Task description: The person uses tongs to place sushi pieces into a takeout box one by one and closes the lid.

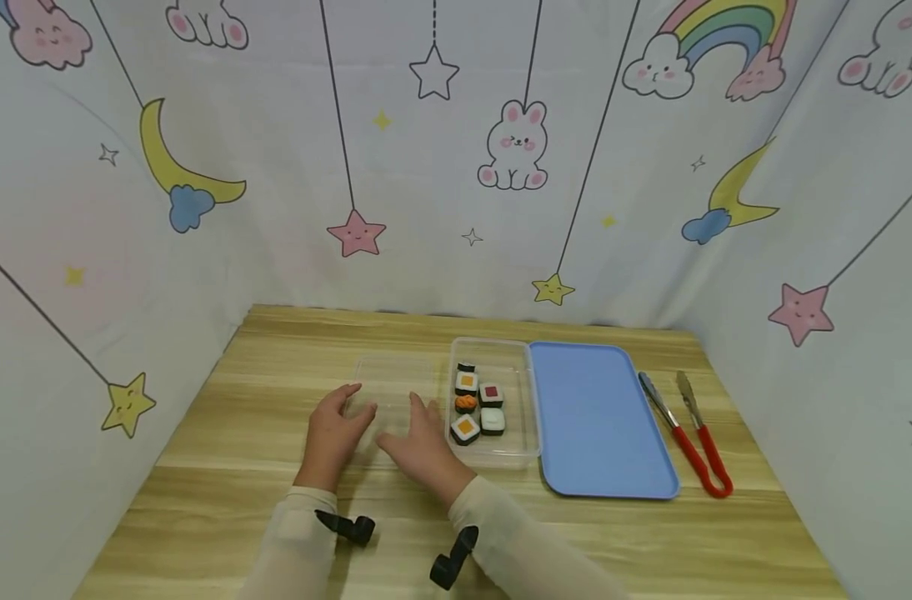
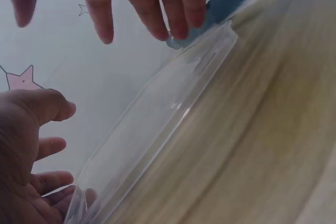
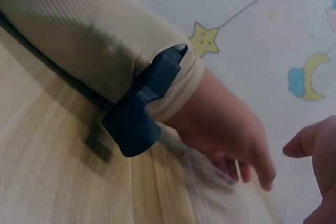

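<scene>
A clear plastic lid or shallow tray [image 1: 392, 379] lies on the table between the two hands; its see-through rim also shows in the left wrist view. My left hand [image 1: 332, 437] is at its left edge, thumb and fingers spread apart. At the opposite side is my right hand [image 1: 426, 450], fingers extended and thumb pointing left. Whether the fingertips touch the plastic I cannot tell. Just right of that hand stands a clear plastic container [image 1: 514, 450] holding several toy-like sushi pieces [image 1: 492, 421], grouped mostly along its left half.
Against the container's right side lies a blue tray [image 1: 606, 425]. Farther right is a pair of red-handled metal tongs [image 1: 696, 450], spread apart. A patterned white curtain [image 1: 426, 167] encloses the wooden table [image 1: 238, 417] at the back and sides.
</scene>
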Tool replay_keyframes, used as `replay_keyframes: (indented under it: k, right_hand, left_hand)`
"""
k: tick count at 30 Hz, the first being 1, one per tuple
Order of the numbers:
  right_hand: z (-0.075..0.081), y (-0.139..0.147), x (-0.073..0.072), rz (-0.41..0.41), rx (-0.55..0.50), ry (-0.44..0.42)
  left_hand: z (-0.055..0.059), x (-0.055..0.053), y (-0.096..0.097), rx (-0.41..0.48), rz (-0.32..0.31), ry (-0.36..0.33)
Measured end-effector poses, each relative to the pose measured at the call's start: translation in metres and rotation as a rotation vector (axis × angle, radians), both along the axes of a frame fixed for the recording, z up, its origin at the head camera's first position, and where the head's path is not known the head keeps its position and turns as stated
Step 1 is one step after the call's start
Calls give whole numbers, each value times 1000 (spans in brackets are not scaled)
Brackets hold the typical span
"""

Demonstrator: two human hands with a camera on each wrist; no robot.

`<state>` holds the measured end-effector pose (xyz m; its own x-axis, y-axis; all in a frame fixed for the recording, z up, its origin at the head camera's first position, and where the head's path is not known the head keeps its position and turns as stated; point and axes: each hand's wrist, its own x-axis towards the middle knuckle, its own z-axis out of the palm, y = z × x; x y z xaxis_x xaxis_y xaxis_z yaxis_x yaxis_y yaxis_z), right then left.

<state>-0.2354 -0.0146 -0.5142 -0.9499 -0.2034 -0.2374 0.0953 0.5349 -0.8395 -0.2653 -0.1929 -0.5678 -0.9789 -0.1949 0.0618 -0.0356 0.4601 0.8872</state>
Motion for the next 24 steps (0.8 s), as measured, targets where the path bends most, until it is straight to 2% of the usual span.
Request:
replay_keyframes:
  k: [7, 11, 16, 18, 24]
  right_hand:
    - [-12, -4, -8, -50, 15, -17]
    - [-13, -5, -10, -56, -10, -21]
    - [-11, -3, -9, -65, -49, -25]
    - [-10, -2, -9, -71, -56, -27]
    - [-3, -3, -7, -66, -79, -30]
  left_hand:
    - [3, -3, 0, -10, 43, -60]
    - [4, -3, 0, 28, 60, -81]
    - [3, -1, 0, 122, 119, -80]
    - [4, 0, 0, 135, 150, -76]
    - [15, 6, -1, 152, 221, -51]
